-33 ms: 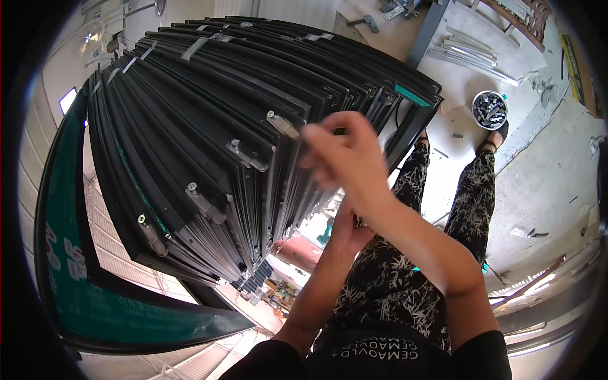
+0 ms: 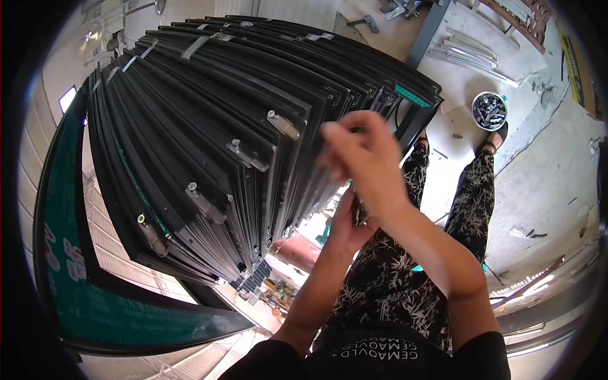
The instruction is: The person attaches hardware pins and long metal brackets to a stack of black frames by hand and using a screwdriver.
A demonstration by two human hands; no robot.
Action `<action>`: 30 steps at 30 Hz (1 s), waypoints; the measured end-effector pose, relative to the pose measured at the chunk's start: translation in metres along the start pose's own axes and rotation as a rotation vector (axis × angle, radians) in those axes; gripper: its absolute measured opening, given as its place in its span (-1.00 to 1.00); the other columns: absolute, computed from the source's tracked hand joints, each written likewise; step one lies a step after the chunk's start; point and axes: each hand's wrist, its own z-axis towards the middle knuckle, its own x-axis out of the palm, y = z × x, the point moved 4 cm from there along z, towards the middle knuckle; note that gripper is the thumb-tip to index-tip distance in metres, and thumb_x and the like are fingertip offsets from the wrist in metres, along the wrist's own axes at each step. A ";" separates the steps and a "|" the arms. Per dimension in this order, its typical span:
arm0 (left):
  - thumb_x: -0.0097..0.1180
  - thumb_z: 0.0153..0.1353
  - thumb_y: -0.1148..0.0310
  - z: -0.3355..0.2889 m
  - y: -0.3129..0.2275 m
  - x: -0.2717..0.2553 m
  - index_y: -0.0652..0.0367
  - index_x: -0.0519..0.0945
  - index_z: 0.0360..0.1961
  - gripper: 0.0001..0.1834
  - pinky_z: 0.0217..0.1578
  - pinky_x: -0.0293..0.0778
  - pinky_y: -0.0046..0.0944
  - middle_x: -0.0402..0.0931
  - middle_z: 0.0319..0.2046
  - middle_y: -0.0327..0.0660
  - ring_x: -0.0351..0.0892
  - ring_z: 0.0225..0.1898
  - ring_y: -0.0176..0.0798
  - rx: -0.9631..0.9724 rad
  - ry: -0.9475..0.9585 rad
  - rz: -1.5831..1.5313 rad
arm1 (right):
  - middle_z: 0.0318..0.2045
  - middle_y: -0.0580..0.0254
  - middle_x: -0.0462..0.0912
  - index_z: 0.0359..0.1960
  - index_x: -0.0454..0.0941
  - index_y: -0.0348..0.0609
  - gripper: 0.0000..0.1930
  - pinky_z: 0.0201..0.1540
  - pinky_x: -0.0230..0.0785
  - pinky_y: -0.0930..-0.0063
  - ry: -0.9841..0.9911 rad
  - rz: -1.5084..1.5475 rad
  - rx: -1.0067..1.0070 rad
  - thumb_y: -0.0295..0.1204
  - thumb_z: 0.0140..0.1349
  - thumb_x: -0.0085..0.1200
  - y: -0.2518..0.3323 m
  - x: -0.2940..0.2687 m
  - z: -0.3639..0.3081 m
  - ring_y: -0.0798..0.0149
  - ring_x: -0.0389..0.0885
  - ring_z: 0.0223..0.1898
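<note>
A big stack of black frames [image 2: 209, 101] fills the left and middle, their corners towards me. Small corner fittings with round tips stand on several frames, one [image 2: 283, 125] close to my right hand [image 2: 366, 149]. That hand hovers beside the stack's near corner, its fingers curled together; the lower fingers are blurred, and what they hold, if anything, does not show. Below it my left hand [image 2: 349, 231] is cupped, palm up, around a small dark, shiny item [image 2: 360, 212]. My right wrist partly covers this item, so its kind is unclear.
By my foot stands a white bucket [image 2: 489, 111] of small dark metal pieces. Pale strips [image 2: 465, 54] and a hammer [image 2: 367, 24] lie on the floor beyond the stack. A green-edged black frame [image 2: 63, 297] leans at far left.
My right hand has moved right, away from the stack's corner fitting. The left hand has shifted little, and more of the dark item in it shows.
</note>
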 end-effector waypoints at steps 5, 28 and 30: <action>-0.12 0.34 0.07 0.005 -0.022 0.037 0.16 0.48 -0.17 -0.64 0.14 0.39 -0.05 0.48 -0.20 -0.18 0.46 0.00 -0.14 0.045 0.300 -0.078 | -0.49 0.29 0.57 -0.25 0.44 -0.26 -0.86 -0.44 0.35 0.71 -0.089 -0.194 -0.142 -0.49 0.21 0.09 0.020 -0.063 -0.033 0.54 0.51 -0.51; -0.04 0.28 0.32 0.025 0.007 0.016 0.21 0.45 -0.16 -0.80 0.13 0.34 -0.18 0.43 -0.25 -0.15 0.42 -0.11 -0.18 0.015 0.155 -0.201 | -0.47 0.30 0.36 -0.27 0.50 -0.21 -0.66 -0.54 0.35 0.59 0.028 -1.251 -1.175 -0.47 -0.20 0.11 0.025 0.044 0.001 0.32 0.40 -0.40; -0.04 0.29 0.31 0.025 0.003 -0.004 0.20 0.43 -0.13 -0.78 0.12 0.34 -0.17 0.42 -0.23 -0.16 0.41 -0.10 -0.18 0.056 0.188 -0.111 | -0.45 0.29 0.36 -0.33 0.52 -0.23 -0.69 -0.54 0.36 0.58 0.144 -1.267 -1.185 -0.48 -0.23 0.11 0.024 0.049 0.002 0.31 0.40 -0.38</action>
